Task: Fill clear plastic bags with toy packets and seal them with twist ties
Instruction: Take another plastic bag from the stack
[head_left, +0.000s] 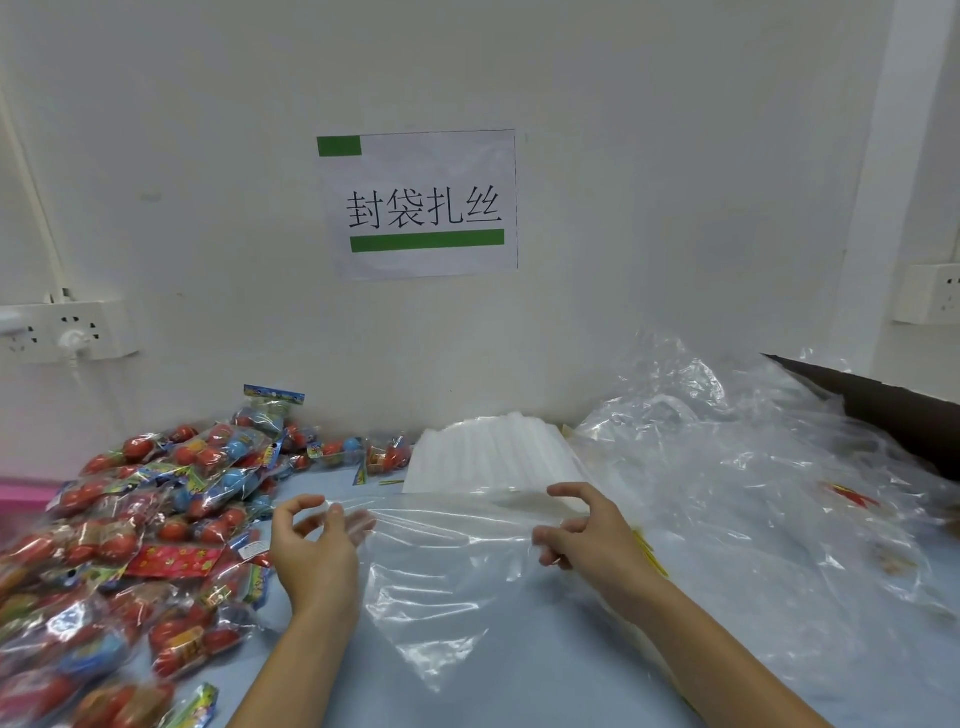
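A: clear bag (441, 597) hangs over the table (545, 691), left hand (311, 551) and right hand (592, 535) each pinching its top edge

B: film's slippery, mouth might stay stuck shut, toy packets (156, 519) snag

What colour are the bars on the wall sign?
Green: two bars on the white wall sign, one above and one below the black characters. Head view.
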